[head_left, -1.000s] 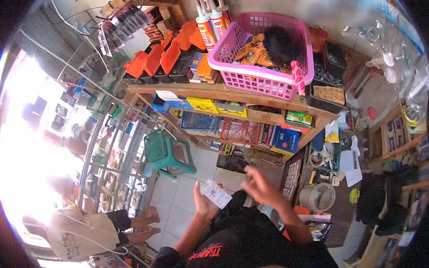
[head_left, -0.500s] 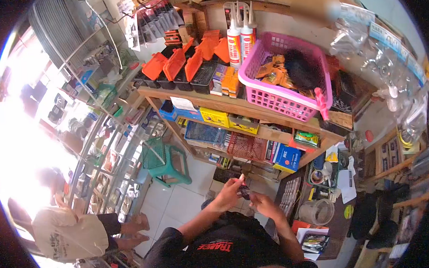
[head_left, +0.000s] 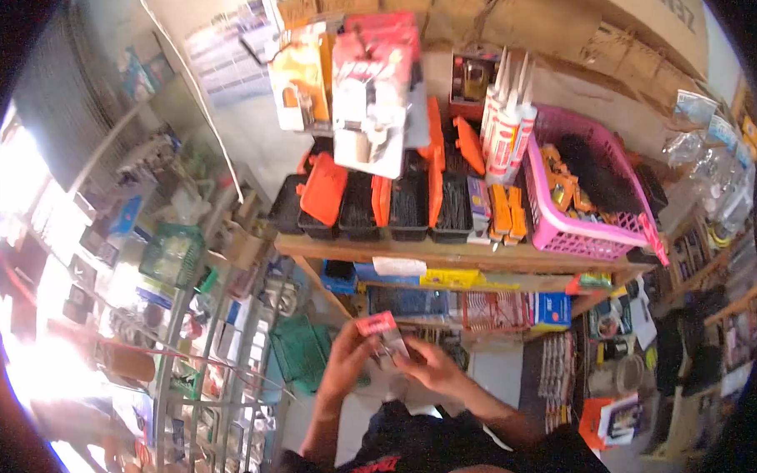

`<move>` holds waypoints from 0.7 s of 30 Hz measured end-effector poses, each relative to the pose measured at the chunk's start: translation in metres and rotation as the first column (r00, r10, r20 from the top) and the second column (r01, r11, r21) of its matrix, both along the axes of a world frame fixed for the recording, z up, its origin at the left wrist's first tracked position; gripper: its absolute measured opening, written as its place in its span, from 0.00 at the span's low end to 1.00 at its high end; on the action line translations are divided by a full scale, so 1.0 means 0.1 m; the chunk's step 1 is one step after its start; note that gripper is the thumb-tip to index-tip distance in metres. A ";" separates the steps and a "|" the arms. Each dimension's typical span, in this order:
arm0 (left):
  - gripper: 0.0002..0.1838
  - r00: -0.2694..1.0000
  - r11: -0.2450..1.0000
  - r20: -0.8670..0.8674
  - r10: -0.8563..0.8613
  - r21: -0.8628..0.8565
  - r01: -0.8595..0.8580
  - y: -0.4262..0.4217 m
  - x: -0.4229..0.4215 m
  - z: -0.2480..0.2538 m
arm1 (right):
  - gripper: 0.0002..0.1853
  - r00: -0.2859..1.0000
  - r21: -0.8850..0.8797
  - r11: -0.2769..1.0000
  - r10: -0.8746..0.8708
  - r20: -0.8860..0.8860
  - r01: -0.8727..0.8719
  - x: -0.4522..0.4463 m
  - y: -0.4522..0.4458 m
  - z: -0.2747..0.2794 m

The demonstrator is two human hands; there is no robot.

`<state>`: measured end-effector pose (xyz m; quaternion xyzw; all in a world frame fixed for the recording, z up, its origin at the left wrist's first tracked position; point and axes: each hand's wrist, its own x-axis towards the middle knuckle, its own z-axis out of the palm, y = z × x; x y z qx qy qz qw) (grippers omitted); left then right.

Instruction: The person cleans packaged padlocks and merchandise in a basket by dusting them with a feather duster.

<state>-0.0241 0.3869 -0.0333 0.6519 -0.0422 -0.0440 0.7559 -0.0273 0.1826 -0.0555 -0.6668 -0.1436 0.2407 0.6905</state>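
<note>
Both hands hold a small packet (head_left: 382, 326) with a bright red top and a paler lower part, in front of my body. My left hand (head_left: 348, 356) grips its left edge with the fingers curled. On the lower right side my right hand (head_left: 433, 366) pinches it between thumb and fingers. The print on the packet is too blurred to read, and its contents are hard to make out.
Ahead stands a wooden shelf (head_left: 471, 252) bearing black bins with orange lids (head_left: 323, 192), sealant tubes (head_left: 508, 136) and a pink basket (head_left: 591, 237). Blister packs (head_left: 378, 95) hang above. A green stool (head_left: 303, 356) and glass display shelves (head_left: 225, 384) are at left.
My view has shifted, bringing the hanging packs closer. The packet in my hands now shows its red top, where a dark side showed before. The person at left is mostly out of view.
</note>
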 end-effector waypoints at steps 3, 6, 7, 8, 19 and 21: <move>0.22 0.997 0.996 -0.031 -0.066 -0.067 0.064 0.30 0.16 0.29 | 0.18 0.935 -0.050 0.999 0.007 0.355 0.012 0.26 0.29 0.50; 0.28 0.972 0.972 0.197 -0.127 -0.173 0.162 0.28 0.31 0.79 | 0.17 0.829 -0.019 0.992 -0.092 0.551 0.123 0.30 0.26 0.97; 0.37 0.932 0.961 0.321 -0.170 -0.155 0.229 0.27 0.41 0.91 | 0.17 0.758 -0.039 0.982 -0.119 0.642 0.187 0.32 0.22 1.18; 0.38 0.897 0.966 0.412 -0.160 -0.123 0.228 0.23 0.46 1.04 | 0.17 0.681 -0.053 0.966 -0.138 0.719 0.252 0.31 0.19 1.38; 0.36 0.465 0.992 0.882 0.076 -0.020 -0.124 -0.18 0.97 2.51 | 0.23 0.634 0.419 0.857 -0.506 0.585 0.298 0.71 0.17 2.90; 0.33 0.483 0.985 0.868 0.113 -0.033 -0.171 -0.22 1.02 2.56 | 0.23 0.634 0.379 0.875 -0.480 0.606 0.300 0.77 0.17 3.00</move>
